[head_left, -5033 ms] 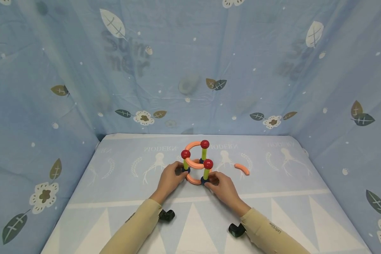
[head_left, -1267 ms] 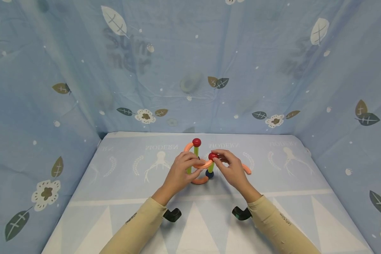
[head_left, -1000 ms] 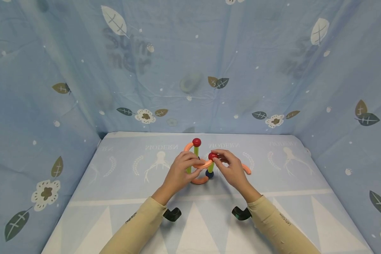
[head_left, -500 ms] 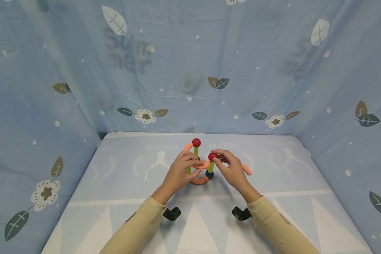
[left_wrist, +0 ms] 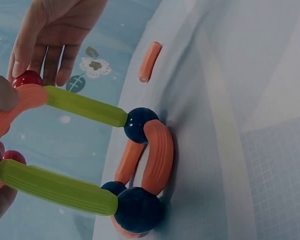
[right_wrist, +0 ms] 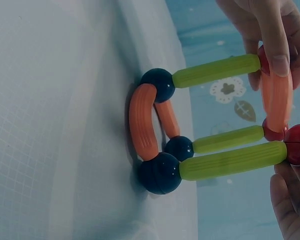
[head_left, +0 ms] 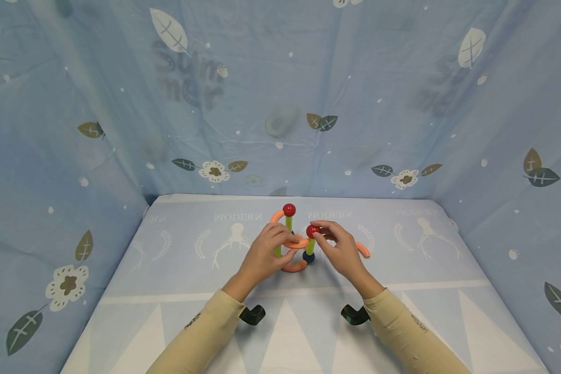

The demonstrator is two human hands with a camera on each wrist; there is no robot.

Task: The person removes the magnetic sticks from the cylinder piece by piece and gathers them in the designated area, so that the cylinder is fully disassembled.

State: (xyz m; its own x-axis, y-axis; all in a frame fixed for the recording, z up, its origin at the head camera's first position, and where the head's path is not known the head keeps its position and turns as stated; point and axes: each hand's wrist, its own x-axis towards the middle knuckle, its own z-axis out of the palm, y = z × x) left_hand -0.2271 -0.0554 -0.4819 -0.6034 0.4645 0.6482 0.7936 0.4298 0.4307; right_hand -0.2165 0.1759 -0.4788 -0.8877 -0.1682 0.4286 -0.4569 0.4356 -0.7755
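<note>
A toy frame of balls and rods stands on the table: dark blue balls (right_wrist: 160, 173) below, upright green rods (left_wrist: 82, 106), red balls on top, and curved orange rods linking them. My left hand (head_left: 267, 248) pinches an upper curved orange rod (head_left: 300, 242) at its left end, where it hides a red ball. With fingertips and thumb, my right hand (head_left: 342, 252) holds the front right red ball (head_left: 312, 230). Whether the rod's right end touches that ball, I cannot tell. Another red ball (head_left: 289, 210) tops the far post.
A loose curved orange rod (head_left: 363, 249) lies right of the frame, partly behind my right hand. Black wrist devices (head_left: 253, 315) hang under both forearms. Blue patterned cloth (head_left: 280, 104) walls the table's back and sides.
Over five seconds my hands rose from the lower blue balls to the upper rod and red ball, and the frame turned. Lately the upper rod's right end shifted slightly left.
</note>
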